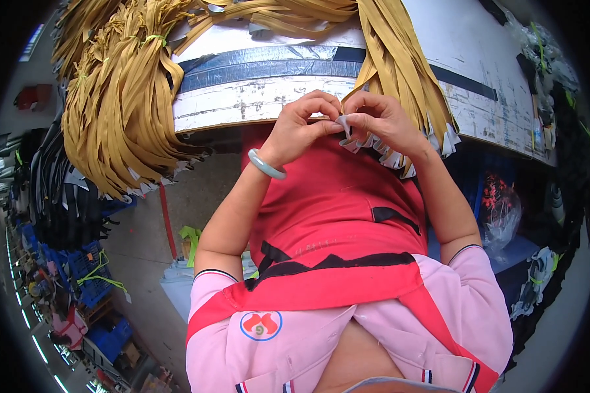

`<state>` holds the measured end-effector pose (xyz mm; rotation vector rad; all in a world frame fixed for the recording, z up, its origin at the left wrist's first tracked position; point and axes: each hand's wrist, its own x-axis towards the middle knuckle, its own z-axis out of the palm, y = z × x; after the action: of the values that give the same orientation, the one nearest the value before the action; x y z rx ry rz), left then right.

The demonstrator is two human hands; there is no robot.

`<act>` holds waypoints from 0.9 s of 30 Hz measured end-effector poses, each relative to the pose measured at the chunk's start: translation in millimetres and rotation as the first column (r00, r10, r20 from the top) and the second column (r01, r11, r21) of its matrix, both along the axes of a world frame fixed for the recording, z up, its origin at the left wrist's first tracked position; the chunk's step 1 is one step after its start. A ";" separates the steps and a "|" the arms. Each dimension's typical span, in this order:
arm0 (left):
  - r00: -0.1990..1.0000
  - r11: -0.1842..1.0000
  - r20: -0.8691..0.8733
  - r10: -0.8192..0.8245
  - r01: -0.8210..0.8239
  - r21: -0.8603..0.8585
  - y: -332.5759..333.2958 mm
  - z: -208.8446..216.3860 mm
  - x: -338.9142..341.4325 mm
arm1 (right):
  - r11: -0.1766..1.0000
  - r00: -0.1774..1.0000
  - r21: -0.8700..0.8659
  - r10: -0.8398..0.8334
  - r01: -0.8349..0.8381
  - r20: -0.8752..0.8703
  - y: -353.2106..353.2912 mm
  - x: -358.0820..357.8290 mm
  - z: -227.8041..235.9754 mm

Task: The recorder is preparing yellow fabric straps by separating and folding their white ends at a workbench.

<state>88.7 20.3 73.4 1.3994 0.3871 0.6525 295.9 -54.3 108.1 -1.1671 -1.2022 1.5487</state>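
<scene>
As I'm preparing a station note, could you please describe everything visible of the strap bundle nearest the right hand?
The strap bundle consists of many long, flat, mustard-yellow strips, apparently woven fabric, with white pieces at their lower ends. It lies across the white tabletop and hangs over the near edge, loosely fanned. The right hand partly covers its left side; whether they touch is unclear.
</scene>
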 end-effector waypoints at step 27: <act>0.978 0.963 -0.111 0.177 -0.148 0.227 9.9 9.5 -9.4 | 0.882 0.949 0.424 -0.287 0.208 0.132 16.7 -27.7 -9.4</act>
<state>79.3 30.3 82.9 1.6368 0.5525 0.7570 268.2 -37.7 98.8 -1.1524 -1.3599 0.9505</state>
